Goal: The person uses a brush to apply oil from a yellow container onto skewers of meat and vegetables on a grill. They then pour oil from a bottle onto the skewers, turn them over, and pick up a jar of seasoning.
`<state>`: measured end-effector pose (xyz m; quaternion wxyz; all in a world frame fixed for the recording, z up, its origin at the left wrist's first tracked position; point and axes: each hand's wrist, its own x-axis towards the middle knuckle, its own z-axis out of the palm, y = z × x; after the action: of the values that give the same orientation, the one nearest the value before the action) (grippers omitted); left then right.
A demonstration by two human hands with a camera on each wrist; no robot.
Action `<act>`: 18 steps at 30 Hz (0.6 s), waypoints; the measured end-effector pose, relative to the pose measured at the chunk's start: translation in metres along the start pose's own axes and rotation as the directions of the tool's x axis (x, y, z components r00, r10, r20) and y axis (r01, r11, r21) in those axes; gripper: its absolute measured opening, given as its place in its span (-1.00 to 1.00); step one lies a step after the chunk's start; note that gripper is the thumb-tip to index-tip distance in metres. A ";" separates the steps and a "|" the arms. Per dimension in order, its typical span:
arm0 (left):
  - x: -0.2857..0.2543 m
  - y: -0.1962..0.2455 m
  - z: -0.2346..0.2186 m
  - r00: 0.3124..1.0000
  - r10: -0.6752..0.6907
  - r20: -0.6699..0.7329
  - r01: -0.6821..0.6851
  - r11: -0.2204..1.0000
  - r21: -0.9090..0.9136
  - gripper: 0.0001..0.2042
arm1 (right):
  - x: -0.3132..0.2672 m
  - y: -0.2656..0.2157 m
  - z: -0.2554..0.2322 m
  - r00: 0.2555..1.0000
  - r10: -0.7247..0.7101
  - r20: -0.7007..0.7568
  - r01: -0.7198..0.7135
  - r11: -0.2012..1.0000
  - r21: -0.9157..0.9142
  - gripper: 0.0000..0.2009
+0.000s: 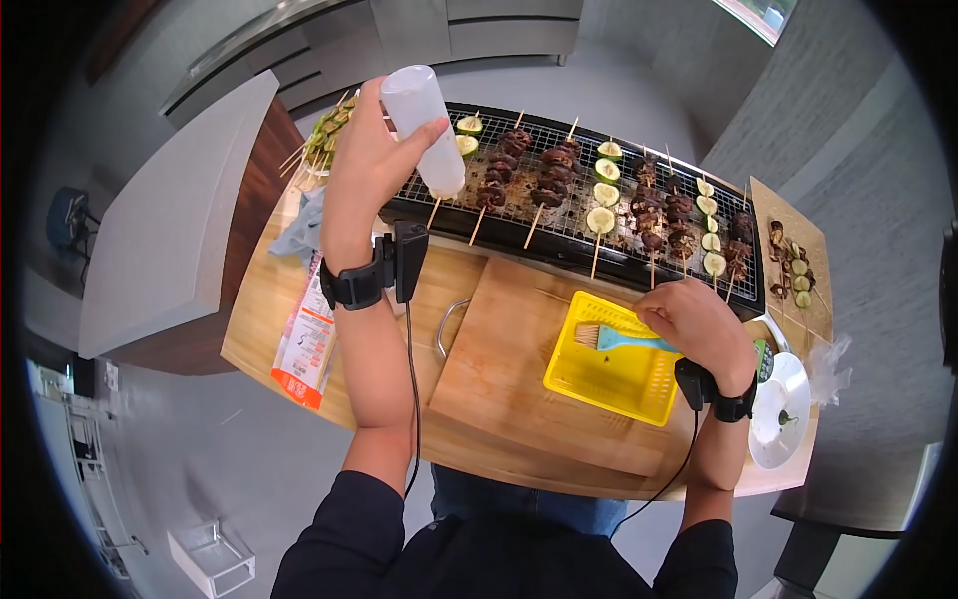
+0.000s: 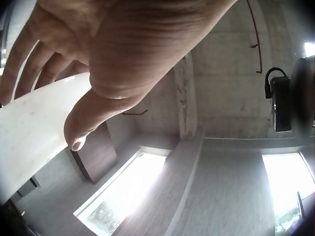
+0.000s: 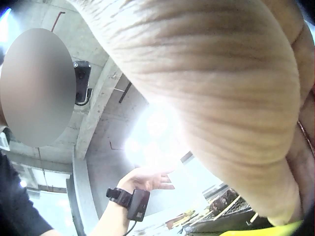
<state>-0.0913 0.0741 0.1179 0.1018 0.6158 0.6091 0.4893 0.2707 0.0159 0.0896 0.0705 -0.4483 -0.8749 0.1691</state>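
Note:
In the head view my left hand [image 1: 374, 165] grips a translucent white squeeze bottle [image 1: 424, 130], tipped upside down over the left end of the grill [image 1: 559, 190]. The left wrist view shows the thumb and fingers around the bottle [image 2: 34, 128]. My right hand [image 1: 704, 324], its fingers bent, hovers at the grill's near edge, close to the skewer ends. Below it, a blue-handled basting brush [image 1: 634, 341] lies across a yellow plastic basket [image 1: 609, 384], its handle end hidden under the hand. I cannot tell whether the right fingers hold anything.
Skewers of browned meat [image 1: 554, 175] and sliced green vegetable [image 1: 601, 220] lie across the grill. Under the basket is a wooden cutting board [image 1: 499, 349]. A white plate [image 1: 763, 439] stands at right, beside a board [image 1: 813, 235] with more skewers. A printed packet [image 1: 304, 344] lies left.

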 end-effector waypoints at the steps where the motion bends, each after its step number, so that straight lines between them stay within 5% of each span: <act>1: 0.000 0.001 0.000 1.000 0.001 0.000 -0.001 1.000 0.000 -0.41 | 0.000 0.000 0.000 1.000 0.001 0.003 -0.001 1.000 -0.003 -0.88; 16: -0.006 0.027 0.005 0.997 0.005 0.083 0.002 0.997 -0.083 -0.43 | 0.001 -0.006 -0.005 0.998 0.042 0.050 -0.040 0.999 -0.029 -0.86; 18: -0.005 0.026 0.006 0.997 0.031 0.073 -0.016 0.980 -0.200 -0.44 | 0.001 -0.005 -0.004 0.998 0.038 0.046 -0.037 0.999 -0.026 -0.86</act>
<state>-0.0692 0.0664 0.1311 0.1803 0.6279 0.5456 0.5250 0.2674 0.0144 0.0952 0.0414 -0.4614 -0.8698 0.1699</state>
